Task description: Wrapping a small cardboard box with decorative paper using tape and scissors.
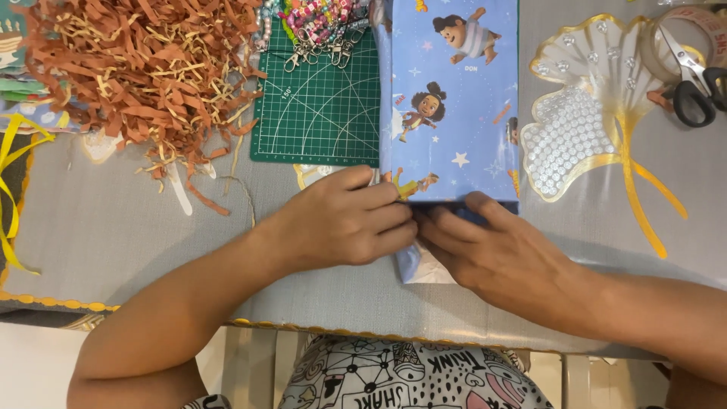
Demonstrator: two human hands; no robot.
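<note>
We found our left hand [344,220] and right hand [496,250] pressed flat, fingers closed, on the near fold of the blue cartoon-printed wrapping paper [454,106], lying on the grey counter [113,227], beside the green cutting mat [318,106].

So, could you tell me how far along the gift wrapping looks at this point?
The blue cartoon-print paper already covers the top of the package. Left hand and right hand are pressing the near end flap down. No tape shows there; the tape roll and scissors lie aside.
</note>
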